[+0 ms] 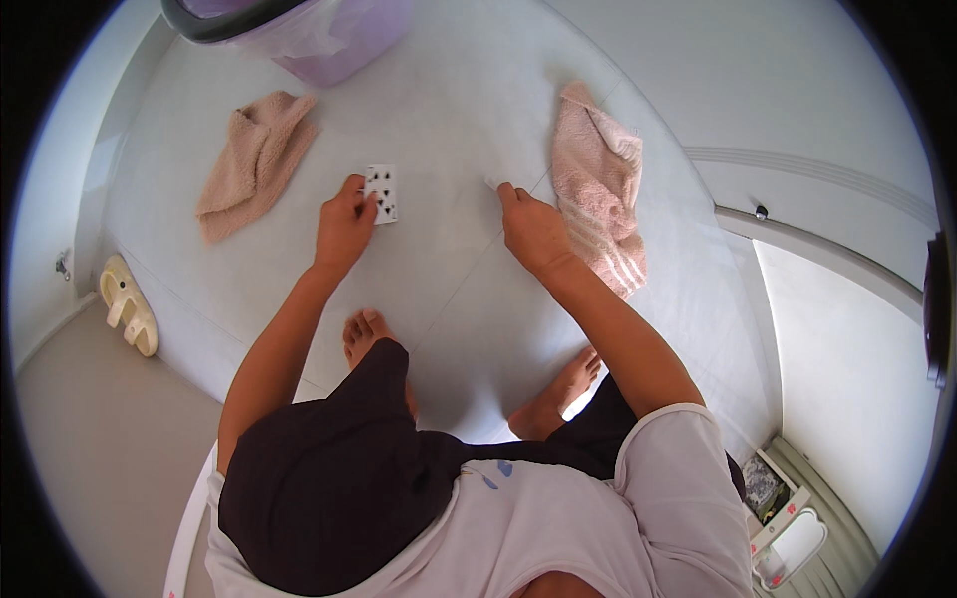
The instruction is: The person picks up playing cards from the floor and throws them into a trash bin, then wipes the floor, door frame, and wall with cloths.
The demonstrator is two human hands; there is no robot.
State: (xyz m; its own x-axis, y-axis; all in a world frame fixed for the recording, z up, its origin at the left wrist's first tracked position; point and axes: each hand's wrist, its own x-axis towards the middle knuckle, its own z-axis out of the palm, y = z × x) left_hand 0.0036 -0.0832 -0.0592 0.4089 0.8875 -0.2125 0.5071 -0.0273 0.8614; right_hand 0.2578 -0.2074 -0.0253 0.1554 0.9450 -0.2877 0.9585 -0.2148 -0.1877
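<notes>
Between the thumb and fingers of my left hand (346, 228) is a white playing card (387, 196) with black spade pips, its face turned up. My right hand (533, 226) pinches a thin whitish piece (491, 182), perhaps another card seen nearly edge-on; its face cannot be made out. The two hands are apart above the pale floor. A pinkish-brown fleece cloth (253, 168) lies left of my left hand. Just right of my right hand, partly behind the wrist, lies a pink towel (594, 179) with white stripes.
A translucent purple bin (336, 56) with a dark rim and a plastic liner stands at the top left. A cream sandal (128, 305) lies at the left. My bare feet rest on the floor below the hands. At the lower right is a small white drawer unit (779, 516).
</notes>
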